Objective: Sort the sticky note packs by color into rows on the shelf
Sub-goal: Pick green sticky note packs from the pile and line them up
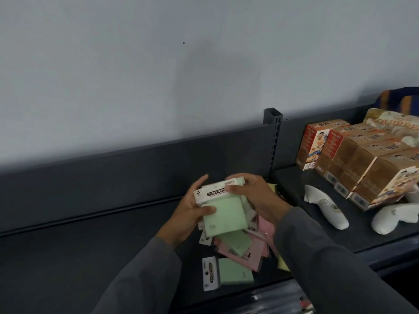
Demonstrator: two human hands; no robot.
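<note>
A: Shelf, dark metal. Mixed pile of packs on it, just left of the upright post — pink, green, a yellow edge; unsorted, no rows yet.

B: Count?

A: Overlapped, can't count. One green pack lies alone at the pile's near edge.

B: Hands?

A: Both hold a small green stack above the pile. Left hand cradles it, thumb across; right hand pinches the header. Long axis runs toward the wall. Open shelf lies leftward, so the left hand is nearer, I'd judge.
</note>
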